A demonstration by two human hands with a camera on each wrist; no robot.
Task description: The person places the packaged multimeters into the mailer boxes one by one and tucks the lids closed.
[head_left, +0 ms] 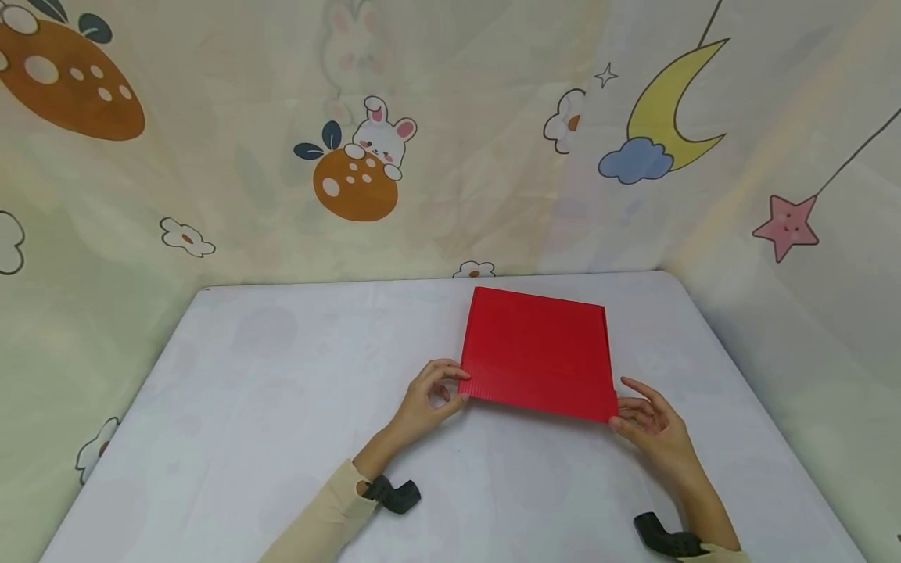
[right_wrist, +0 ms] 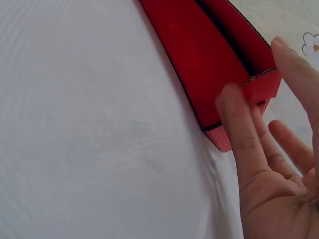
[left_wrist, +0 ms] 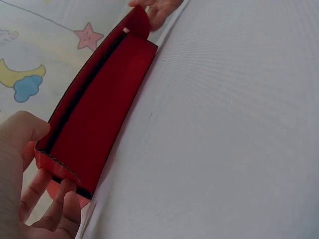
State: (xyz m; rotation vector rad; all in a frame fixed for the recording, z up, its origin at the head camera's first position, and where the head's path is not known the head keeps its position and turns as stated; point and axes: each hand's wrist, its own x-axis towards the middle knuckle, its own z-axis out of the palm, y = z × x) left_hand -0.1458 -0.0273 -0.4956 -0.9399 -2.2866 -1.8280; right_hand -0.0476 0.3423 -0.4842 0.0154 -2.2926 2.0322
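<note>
A flat red cardboard box (head_left: 538, 352) lies on the white table, right of its middle. Both wrist views look into its front, where a gap shows between the raised lid edge (left_wrist: 89, 72) and the red panel below (left_wrist: 107, 99). My left hand (head_left: 429, 399) pinches the front left corner, with fingers around the small side flap (left_wrist: 57, 164). At the front right corner, my right hand (head_left: 655, 430) holds the box edge between thumb and fingers. One right fingertip (right_wrist: 232, 99) is blurred beside the side flap (right_wrist: 261, 87). The box's inside is mostly hidden.
The white table (head_left: 317, 336) runs to a patterned cloth wall (head_left: 457, 195) at the back and sides. Printed rabbits, flowers, a moon and a star mark the cloth. A black wrist device (head_left: 397, 496) sits on the left wrist, another (head_left: 665, 536) on the right.
</note>
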